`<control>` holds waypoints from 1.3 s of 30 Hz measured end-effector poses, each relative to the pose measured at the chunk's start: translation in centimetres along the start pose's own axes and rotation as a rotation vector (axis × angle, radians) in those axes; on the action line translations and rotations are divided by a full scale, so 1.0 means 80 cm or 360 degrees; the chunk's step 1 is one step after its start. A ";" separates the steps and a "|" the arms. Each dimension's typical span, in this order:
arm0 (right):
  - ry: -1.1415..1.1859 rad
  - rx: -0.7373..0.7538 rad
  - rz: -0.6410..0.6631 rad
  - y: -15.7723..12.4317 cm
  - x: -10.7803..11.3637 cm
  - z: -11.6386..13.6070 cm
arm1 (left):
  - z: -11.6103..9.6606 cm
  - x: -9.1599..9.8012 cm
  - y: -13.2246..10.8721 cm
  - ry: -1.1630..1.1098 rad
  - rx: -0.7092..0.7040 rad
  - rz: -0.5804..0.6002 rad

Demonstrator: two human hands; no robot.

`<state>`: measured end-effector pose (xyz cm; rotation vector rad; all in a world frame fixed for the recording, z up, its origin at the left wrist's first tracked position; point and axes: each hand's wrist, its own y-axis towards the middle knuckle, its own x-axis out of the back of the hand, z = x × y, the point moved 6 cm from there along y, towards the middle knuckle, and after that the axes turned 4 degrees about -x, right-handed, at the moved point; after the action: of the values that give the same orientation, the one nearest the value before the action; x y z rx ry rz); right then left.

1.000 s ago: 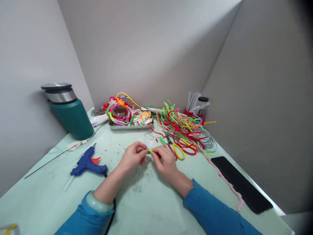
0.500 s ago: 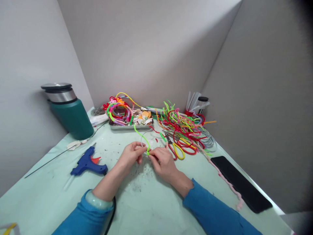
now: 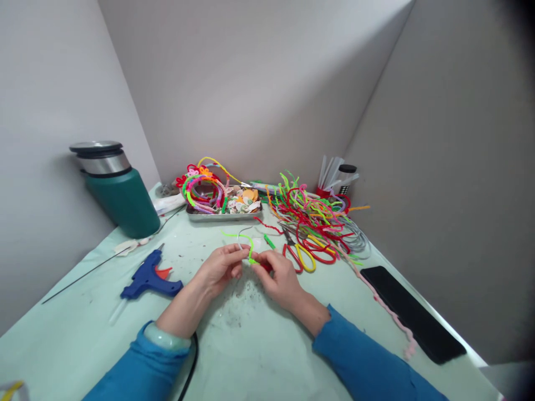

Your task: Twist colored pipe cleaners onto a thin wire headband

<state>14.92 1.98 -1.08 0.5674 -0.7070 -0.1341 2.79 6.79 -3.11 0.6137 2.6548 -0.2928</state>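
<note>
My left hand (image 3: 221,270) pinches a thin pale wire together with a lime-green pipe cleaner (image 3: 251,245) over the middle of the table. The green strand bends up and its loose end points left. Close on its right, my right hand (image 3: 279,277) is closed at the green strand's lower end, where it wraps round the wire. Something red shows beneath my right fingers, partly hidden. A short bright-green piece (image 3: 269,241) lies just beyond that hand, beside scissors with red and yellow handles (image 3: 306,258).
Behind the hands are a metal tray (image 3: 225,217) and a tangled pipe-cleaner pile (image 3: 311,206). A blue glue gun (image 3: 150,278) and green bottle (image 3: 125,200) stand left. A black phone-like slab (image 3: 412,312) lies right, beside a pink strand (image 3: 388,309).
The green strand's free end has swung left and lower. The short green and red pieces near my right hand have shifted. Both hands stay in nearly the same place.
</note>
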 end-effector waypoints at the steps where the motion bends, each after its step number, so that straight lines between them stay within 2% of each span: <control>1: 0.0037 -0.0028 0.0000 0.001 0.001 -0.001 | -0.001 -0.001 0.000 0.0010 -0.0005 0.0012; 7: 0.0210 0.0065 0.0067 0.004 0.003 0.007 | 0.001 -0.011 -0.002 0.0122 -0.0018 0.0153; 14: 0.0276 0.0201 0.0140 0.003 -0.002 0.004 | 0.001 -0.008 -0.001 0.0159 -0.0015 0.0058; 18: 0.0291 0.0271 0.0117 0.002 -0.003 0.003 | 0.000 -0.008 0.000 0.0075 -0.0031 0.0035; 23: 0.0319 0.0303 0.0049 0.001 -0.002 0.001 | 0.006 0.000 0.002 -0.0014 0.0025 -0.0082; 39: 0.0185 0.0413 0.0044 0.001 0.000 0.012 | 0.013 0.002 0.000 0.0078 0.0134 -0.0036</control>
<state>14.30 1.62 -0.51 0.8068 -0.6226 0.0173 2.96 6.57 -4.11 0.6252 2.7094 -0.4026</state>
